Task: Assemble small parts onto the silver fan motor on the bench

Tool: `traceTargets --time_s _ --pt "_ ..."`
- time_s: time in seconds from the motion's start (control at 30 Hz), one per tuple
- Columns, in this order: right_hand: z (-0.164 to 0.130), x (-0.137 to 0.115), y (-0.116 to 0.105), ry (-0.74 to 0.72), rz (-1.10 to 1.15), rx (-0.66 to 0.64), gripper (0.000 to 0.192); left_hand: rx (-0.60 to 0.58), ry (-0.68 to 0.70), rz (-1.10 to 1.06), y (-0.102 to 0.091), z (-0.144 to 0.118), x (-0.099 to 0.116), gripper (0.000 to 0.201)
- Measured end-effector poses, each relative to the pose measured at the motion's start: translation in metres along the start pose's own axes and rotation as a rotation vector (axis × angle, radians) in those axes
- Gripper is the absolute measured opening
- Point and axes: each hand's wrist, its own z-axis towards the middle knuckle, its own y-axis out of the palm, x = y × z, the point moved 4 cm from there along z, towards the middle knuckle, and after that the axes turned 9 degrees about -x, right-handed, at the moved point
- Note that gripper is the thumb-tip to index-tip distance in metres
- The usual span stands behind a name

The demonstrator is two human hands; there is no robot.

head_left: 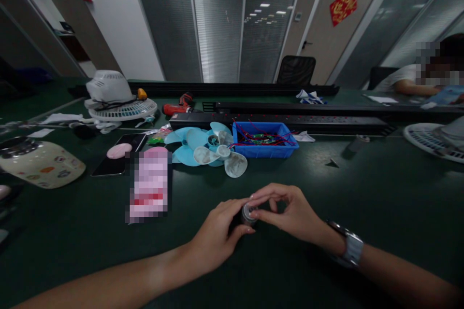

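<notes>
A small grey metal cylinder (248,213), its round top facing up, is between my hands on the dark green table. My left hand (217,229) is closed around its side, with the thumb on the near side and the fingers on the far side. At its top, my right hand (290,210) pinches with thumb and forefinger at the right and far rim. A watch (351,246) is on my right wrist. The lower part of the cylinder is hidden by my fingers and shadow.
Ahead lie pale blue fan blades (208,145) and a blue bin (266,149) with wired circuit boards. A red power drill (177,106), a white fan (119,106), a phone (103,166) and a cream pot (43,164) are leftward. Another cylinder (360,141) and a person (409,82) are at right.
</notes>
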Motion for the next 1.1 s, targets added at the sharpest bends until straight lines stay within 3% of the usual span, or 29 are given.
traceTargets --time_s 0.17,0.3,0.57,0.77,1.1 --pt "0.001 -0.006 0.001 -0.095 -0.105 0.047 0.012 0.000 0.015 -0.013 0.000 0.000 0.001 0.038" --pt "-0.006 -0.004 -0.013 -0.104 -0.055 0.121 0.013 -0.003 0.010 -0.009 -0.001 0.000 0.002 0.044" --pt "-0.050 0.035 -0.045 0.144 -0.251 0.009 0.013 -0.042 -0.066 0.015 -0.002 0.001 0.004 0.047" --pt "-0.063 0.052 -0.044 0.183 -0.284 -0.034 0.016 -0.044 -0.070 0.009 -0.002 0.001 0.004 0.047" --pt "-0.063 0.053 -0.042 0.130 -0.328 -0.031 0.014 -0.038 -0.073 0.006 -0.002 0.002 0.003 0.049"
